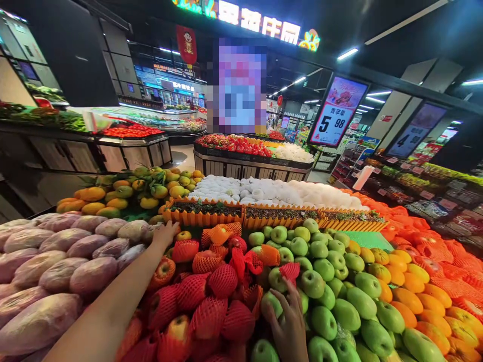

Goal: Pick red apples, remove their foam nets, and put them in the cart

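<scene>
My left hand reaches to the far end of the plastic-wrapped purple mangoes, beside the apples in foam nets. Its fingers look stretched out, with their tips partly hidden, and I see nothing held. Low in the middle, my right hand curls its thumb and fingers round a green apple in the pile. A crumpled red foam net touches its upper fingertips. Between my arms lie red apples in red foam nets, and an orange foam net rests on the green apples.
Oranges and red-netted fruit lie to the right. An orange picket-edged planter divides off white-netted fruit behind. Yellow-green citrus is piled back left. A price screen hangs above.
</scene>
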Available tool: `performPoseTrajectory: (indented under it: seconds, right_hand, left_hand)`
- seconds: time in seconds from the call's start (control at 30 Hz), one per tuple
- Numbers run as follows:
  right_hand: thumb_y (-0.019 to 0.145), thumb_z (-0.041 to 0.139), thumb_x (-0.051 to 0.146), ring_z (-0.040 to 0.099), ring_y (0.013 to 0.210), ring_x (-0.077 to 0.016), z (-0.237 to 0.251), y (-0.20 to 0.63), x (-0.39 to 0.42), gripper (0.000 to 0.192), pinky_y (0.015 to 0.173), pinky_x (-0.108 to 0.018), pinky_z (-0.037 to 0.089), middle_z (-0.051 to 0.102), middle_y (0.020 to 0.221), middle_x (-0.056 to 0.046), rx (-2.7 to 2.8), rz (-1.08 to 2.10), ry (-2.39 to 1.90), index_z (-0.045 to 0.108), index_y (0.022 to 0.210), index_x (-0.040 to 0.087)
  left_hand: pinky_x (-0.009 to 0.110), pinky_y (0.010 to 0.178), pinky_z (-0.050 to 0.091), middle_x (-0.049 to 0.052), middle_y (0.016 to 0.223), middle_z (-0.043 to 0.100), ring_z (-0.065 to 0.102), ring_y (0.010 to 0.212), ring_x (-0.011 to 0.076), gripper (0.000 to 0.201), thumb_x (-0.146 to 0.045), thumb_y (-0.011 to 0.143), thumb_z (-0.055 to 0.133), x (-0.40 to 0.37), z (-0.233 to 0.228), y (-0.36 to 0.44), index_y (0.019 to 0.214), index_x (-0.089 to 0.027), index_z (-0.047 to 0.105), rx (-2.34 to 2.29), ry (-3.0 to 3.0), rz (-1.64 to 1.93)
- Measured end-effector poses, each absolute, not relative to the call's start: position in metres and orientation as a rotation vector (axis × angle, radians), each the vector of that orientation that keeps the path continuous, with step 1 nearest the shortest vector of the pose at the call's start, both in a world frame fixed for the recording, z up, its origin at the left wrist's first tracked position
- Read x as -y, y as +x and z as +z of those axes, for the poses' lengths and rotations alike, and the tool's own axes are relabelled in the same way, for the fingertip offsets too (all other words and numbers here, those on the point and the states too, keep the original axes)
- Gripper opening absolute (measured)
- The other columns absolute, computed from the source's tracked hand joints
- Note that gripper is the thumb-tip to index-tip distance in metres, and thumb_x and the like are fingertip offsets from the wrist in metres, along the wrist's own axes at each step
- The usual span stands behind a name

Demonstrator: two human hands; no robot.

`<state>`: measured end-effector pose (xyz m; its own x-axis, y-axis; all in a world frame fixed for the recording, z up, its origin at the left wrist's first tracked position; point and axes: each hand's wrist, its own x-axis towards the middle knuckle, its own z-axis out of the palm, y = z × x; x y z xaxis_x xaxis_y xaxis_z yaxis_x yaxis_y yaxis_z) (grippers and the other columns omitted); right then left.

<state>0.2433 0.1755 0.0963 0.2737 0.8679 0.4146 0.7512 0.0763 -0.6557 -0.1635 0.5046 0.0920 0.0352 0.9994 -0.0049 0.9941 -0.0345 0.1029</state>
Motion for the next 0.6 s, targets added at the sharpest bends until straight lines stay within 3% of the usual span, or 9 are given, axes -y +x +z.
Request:
performPoseTrajectory:
  seconds: [0.07, 0.1, 0.17, 0.23, 0.37, 0.5, 0.6]
  right_hand:
    - [0.091, 0.066, 0.041, 0.031, 0.155, -0.0463, 0.089, 0.254, -0.185, 0.042, 0.119, -0.069, 0.038, 0.040, 0.166, -0.020, 1.503, 0.020, -1.837, 0.075, 0.125, 0.018]
    - [0.088, 0.068, 0.040, 0.029, 0.156, -0.0474, 0.085, 0.259, -0.188, 0.050, 0.120, -0.070, 0.036, 0.038, 0.167, -0.022, 1.511, -0.007, -1.873, 0.072, 0.131, 0.014]
    - [0.085, 0.068, 0.038, 0.039, 0.152, -0.0464, 0.078, 0.268, -0.192, 0.062, 0.120, -0.068, 0.039, 0.046, 0.161, -0.026, 1.524, -0.005, -1.895, 0.065, 0.138, 0.006]
    - [0.086, 0.066, 0.038, 0.052, 0.143, -0.0433, 0.080, 0.275, -0.191, 0.061, 0.117, -0.064, 0.044, 0.057, 0.152, -0.026, 1.504, 0.016, -1.870, 0.066, 0.137, 0.005]
    - [0.094, 0.057, 0.043, 0.069, 0.122, -0.0351, 0.118, 0.278, -0.164, 0.040, 0.107, -0.057, 0.054, 0.075, 0.130, -0.018, 1.353, 0.055, -1.694, 0.079, 0.114, 0.016]
    - [0.093, 0.063, 0.052, 0.075, 0.099, -0.0289, 0.159, 0.273, -0.119, 0.037, 0.092, -0.044, 0.062, 0.081, 0.106, -0.014, 1.235, 0.321, -1.483, 0.083, 0.089, 0.021]
    - [0.082, 0.077, 0.058, 0.073, 0.079, -0.0248, 0.161, 0.266, -0.091, 0.039, 0.073, -0.035, 0.063, 0.080, 0.085, -0.011, 1.137, 0.661, -1.343, 0.079, 0.075, 0.020]
  left_hand:
    - [0.052, 0.092, 0.049, 0.027, 0.138, 0.058, 0.063, 0.114, 0.0425, 0.055, -0.004, 0.090, 0.039, -0.499, 0.097, -0.161, 0.142, -0.010, 0.056, -2.157, 2.231, 0.143]
    - [0.052, 0.091, 0.050, 0.028, 0.138, 0.057, 0.063, 0.115, 0.0432, 0.056, -0.004, 0.090, 0.038, -0.495, 0.101, -0.160, 0.144, -0.009, 0.054, -2.175, 2.244, 0.174]
    - [0.054, 0.091, 0.051, 0.029, 0.142, 0.053, 0.060, 0.119, 0.0454, 0.058, -0.008, 0.090, 0.041, -0.486, 0.113, -0.157, 0.147, -0.008, 0.050, -2.217, 2.263, 0.260]
    - [0.056, 0.096, 0.051, 0.029, 0.148, 0.046, 0.055, 0.125, 0.0460, 0.059, -0.015, 0.093, 0.046, -0.472, 0.128, -0.155, 0.151, -0.007, 0.044, -2.265, 2.275, 0.363]
    - [0.054, 0.111, 0.046, 0.026, 0.146, 0.046, 0.050, 0.134, 0.0403, 0.062, -0.034, 0.096, 0.057, -0.422, 0.159, -0.149, 0.150, -0.007, 0.040, -2.185, 2.283, 0.895]
    - [0.056, 0.117, 0.044, 0.019, 0.145, 0.051, 0.050, 0.137, 0.0391, 0.076, -0.047, 0.083, 0.072, -0.334, 0.163, -0.129, 0.143, -0.013, 0.041, -1.722, 2.035, 1.599]
    - [0.053, 0.113, 0.050, 0.014, 0.151, 0.052, 0.054, 0.135, 0.0403, 0.090, -0.054, 0.075, 0.078, -0.255, 0.146, -0.100, 0.148, -0.018, 0.038, -1.628, 1.668, 1.359]
